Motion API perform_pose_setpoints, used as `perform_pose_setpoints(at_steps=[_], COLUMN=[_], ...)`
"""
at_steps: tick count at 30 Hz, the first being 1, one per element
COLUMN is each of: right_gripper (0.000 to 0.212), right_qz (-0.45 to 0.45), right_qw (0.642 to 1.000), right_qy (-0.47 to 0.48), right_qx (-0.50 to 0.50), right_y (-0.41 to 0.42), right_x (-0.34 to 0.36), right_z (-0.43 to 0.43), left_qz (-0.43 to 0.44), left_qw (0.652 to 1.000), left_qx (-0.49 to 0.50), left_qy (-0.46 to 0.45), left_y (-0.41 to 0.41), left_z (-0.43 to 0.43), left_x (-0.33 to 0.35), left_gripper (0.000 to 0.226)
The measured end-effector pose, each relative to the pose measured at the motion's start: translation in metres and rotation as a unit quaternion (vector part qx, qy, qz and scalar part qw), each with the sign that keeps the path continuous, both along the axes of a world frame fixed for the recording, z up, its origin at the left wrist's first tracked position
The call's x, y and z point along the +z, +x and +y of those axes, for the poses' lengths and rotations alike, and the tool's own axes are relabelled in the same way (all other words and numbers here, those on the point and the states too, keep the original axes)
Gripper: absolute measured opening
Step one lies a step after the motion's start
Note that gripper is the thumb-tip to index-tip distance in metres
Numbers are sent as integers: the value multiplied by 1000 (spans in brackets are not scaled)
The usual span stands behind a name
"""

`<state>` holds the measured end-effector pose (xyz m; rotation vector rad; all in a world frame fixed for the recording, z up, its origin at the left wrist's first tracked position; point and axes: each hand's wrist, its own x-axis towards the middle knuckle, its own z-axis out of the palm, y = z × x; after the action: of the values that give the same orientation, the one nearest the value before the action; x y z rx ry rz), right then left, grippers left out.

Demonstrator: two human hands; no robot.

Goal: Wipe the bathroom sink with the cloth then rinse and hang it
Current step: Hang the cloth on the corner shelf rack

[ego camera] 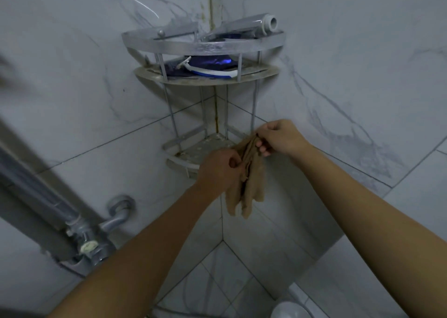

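Step judged as hanging: held cloth bunched just before front edge of lower shelf of corner rack, left hand clenched round its side, right hand pinching its top; needed opening flat and draping evenly over that edge.

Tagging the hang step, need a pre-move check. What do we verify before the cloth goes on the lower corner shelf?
1. Left hand and right hand both hold the cloth: ok.
2. Cloth beside the lower shelf, near its front rail: ok.
3. Front rail bare where visible: ok.
4. Cloth spread out: not ok, bunched in folds.
5. Cloth rinsed and wrung: cannot tell.
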<state>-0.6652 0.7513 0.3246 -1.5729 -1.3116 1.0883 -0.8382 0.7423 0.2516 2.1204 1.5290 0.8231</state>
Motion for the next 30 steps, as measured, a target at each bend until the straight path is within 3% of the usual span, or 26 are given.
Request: perform_pose_setpoints(at_steps=[4,10,14,19,23,30], right_gripper=[28,32,40,38,20,11], right_qz=[-41,-233,-363,-413,-392,-420], right_qw=[999,971,929,902,906,883], right_qy=[25,44,75,107,150,208], right_qx=[5,7,18,71,53,-22], right_y=[2,-6,-19,-19,-15,-7], right_x=[3,7,-5,-48,-58,-35], right_z=[2,24,34,10,2,7], left_qz=[-20,-67,9,39,32,-147], left_qw=[995,991,994,997,993,977], left_qx=[-52,-23,2,8,-27,-7], left_qy=[-78,-112,-112,-68,-107,-156], left_y=[-29,-53,-48,-47,-54,-32], left_z=[8,44,61,56,53,51], left_x=[33,59,30,-2,6,41], left_gripper=[9,6,7,16,26,17])
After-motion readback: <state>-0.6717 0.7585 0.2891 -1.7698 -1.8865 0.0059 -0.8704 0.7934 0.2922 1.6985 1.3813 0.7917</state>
